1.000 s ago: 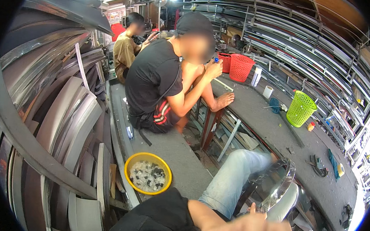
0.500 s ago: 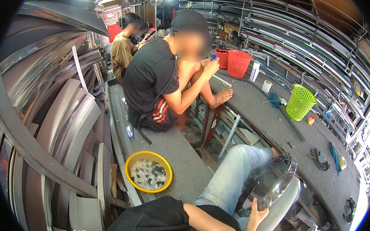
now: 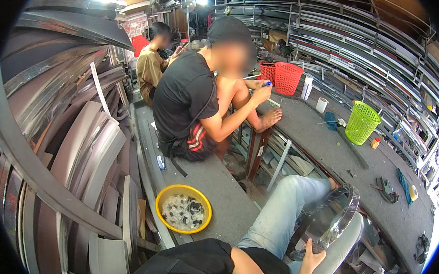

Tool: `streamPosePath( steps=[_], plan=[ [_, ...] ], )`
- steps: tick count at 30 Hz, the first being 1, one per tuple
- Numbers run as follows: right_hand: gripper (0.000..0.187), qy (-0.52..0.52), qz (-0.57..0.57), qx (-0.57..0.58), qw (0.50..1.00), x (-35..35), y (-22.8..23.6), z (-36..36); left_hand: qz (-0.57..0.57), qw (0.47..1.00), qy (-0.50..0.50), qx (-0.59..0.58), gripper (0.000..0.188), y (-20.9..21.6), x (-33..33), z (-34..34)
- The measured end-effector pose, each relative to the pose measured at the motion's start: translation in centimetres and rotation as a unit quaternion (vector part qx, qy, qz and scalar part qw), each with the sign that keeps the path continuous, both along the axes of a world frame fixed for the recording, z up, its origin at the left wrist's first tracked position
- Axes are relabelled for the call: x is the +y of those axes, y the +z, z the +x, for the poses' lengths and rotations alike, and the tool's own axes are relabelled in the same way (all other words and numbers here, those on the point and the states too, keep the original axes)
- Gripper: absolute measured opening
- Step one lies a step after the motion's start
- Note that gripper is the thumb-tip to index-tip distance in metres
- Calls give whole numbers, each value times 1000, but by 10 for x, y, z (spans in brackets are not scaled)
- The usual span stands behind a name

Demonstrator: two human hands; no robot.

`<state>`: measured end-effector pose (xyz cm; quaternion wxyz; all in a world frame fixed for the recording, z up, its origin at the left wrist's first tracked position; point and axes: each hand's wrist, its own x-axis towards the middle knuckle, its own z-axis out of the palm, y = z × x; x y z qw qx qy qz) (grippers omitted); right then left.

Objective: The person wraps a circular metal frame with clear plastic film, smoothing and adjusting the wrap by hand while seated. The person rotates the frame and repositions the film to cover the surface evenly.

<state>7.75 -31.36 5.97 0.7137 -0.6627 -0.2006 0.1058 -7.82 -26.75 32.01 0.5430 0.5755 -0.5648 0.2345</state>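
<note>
Low on the right, my left hand [image 3: 315, 258] is closed on the lower end of a curved, glossy strip of see-through plastic [image 3: 340, 223]. The strip bends in a loop over my knees, in blue jeans [image 3: 287, 205], with its upper end near the bench edge. My thumb lies on top, and the fingers wrap round it. My right hand does not show. Left of my legs, a yellow basin [image 3: 158, 205] holds many small clear and black pieces.
A co-worker in black [image 3: 186, 101] sits ahead, holding a small blue-tipped thing [image 3: 267, 84]. Another person [image 3: 150, 71] sits farther back. Red baskets [image 3: 288, 79], a green basket [image 3: 363, 124] and a white roll [image 3: 322, 104] stand on the grey bench [image 3: 326, 139]. Curved panels [image 3: 71, 152] crowd the left.
My view has shifted slightly, so the scene sits a little lower and farther right. The co-worker's hands have come down a little. My left hand keeps its hold on the strip.
</note>
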Motion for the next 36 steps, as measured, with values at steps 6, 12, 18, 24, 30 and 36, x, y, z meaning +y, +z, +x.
streamPosePath(
  steps=[6,12,18,24,30,36],
  plan=[
    [13,4,10,-5,1000,0,4,-2,-5,1000,-23,1,22,-2,-5,1],
    [11,7,6,-5,1000,1,12,-6,-9,999,-46,5,24,-2,-13,5],
    [18,2,-8,-22,1000,3,17,-7,-30,996,-81,-1,27,-4,-21,7],
    [16,7,-30,-34,999,1,30,-10,-57,987,-147,-11,30,-5,-36,9],
    [19,17,-84,-10,996,1,29,-8,-90,971,-220,-33,33,-17,-54,13],
    [15,31,-25,21,999,1,24,-6,-102,967,-230,-39,36,-24,-63,16]
  ],
)
